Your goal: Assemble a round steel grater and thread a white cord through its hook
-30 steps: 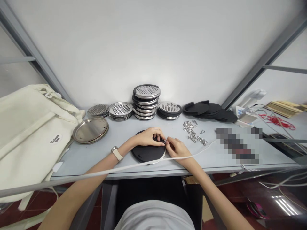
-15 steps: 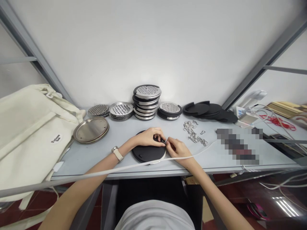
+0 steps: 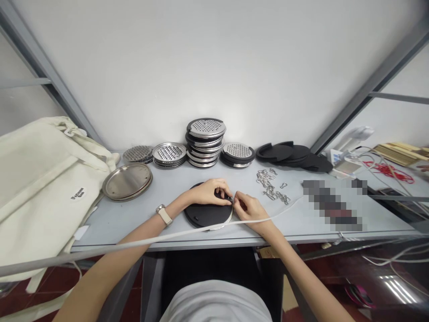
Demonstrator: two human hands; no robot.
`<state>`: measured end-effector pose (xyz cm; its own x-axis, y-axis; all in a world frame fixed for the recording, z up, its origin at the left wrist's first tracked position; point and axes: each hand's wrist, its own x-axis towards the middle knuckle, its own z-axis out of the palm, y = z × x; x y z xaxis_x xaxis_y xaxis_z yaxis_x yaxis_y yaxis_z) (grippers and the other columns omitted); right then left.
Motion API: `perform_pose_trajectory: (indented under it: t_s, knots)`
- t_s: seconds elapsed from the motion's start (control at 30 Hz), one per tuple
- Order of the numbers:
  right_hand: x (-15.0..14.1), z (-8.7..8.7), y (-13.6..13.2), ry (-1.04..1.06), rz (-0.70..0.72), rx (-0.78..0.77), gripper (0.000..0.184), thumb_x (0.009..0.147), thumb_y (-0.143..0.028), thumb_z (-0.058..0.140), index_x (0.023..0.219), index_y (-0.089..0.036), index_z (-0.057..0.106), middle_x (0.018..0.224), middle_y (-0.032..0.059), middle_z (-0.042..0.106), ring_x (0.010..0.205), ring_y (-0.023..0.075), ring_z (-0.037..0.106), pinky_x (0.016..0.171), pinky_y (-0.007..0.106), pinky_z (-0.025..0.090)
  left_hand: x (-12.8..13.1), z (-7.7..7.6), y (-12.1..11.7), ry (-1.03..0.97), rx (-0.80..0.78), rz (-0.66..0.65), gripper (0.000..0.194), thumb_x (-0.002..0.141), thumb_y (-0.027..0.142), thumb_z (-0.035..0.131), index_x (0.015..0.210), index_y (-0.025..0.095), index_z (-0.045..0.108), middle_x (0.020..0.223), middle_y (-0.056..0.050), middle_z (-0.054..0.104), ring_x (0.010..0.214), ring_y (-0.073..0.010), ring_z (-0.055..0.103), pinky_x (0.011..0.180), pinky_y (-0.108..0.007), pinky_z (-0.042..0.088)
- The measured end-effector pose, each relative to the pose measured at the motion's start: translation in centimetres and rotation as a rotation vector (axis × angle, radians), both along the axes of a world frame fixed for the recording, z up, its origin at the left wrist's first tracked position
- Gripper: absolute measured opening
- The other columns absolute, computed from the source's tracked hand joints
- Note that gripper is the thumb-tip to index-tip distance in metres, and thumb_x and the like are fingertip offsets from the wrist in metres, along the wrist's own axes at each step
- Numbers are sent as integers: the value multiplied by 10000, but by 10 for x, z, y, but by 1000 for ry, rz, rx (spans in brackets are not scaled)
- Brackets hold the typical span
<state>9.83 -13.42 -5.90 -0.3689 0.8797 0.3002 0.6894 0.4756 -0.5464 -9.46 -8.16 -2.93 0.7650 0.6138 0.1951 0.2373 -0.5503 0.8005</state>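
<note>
A round black disc with a silvery metal rim along its lower right lies flat near the table's front edge. My left hand rests over its upper side, fingers curled and thumb closed on the disc's right edge. Close against those fingertips, my right hand pinches a tiny shiny metal clip at that edge. Fingers cover most of the clip, so whether it passes through the disc cannot be made out. Loose metal clips are scattered right of my hands.
Behind stand stacks of round metal graters, some with black holders. Black discs are piled at back right, plain metal discs at left. A cream bag hangs over the left end. A white cable crosses in front.
My right fingertips have shifted very slightly to the right along with the clip. The left hand and the disc stay nearly in place.
</note>
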Motion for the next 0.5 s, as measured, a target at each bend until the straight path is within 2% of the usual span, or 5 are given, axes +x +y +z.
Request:
perform_pose_trajectory:
  t_s: [0.3,0.5]
  knots:
    - [0,3,1,-57,103,48,213,909,-214,351,716,-206,440,600,-12,484,594,147,459,592,251,334,0,-2,0,-44,73,15,224,700,249,684,879,136,609,841,-20,552,711,-100,557,672,-231,461]
    - [0,2,1,-77,108,53,227,918,-220,351,712,-205,445,590,-14,480,587,149,455,599,255,337,0,-4,1,-68,5,-11,218,715,266,680,866,127,609,920,-52,564,741,-101,552,705,-245,474]
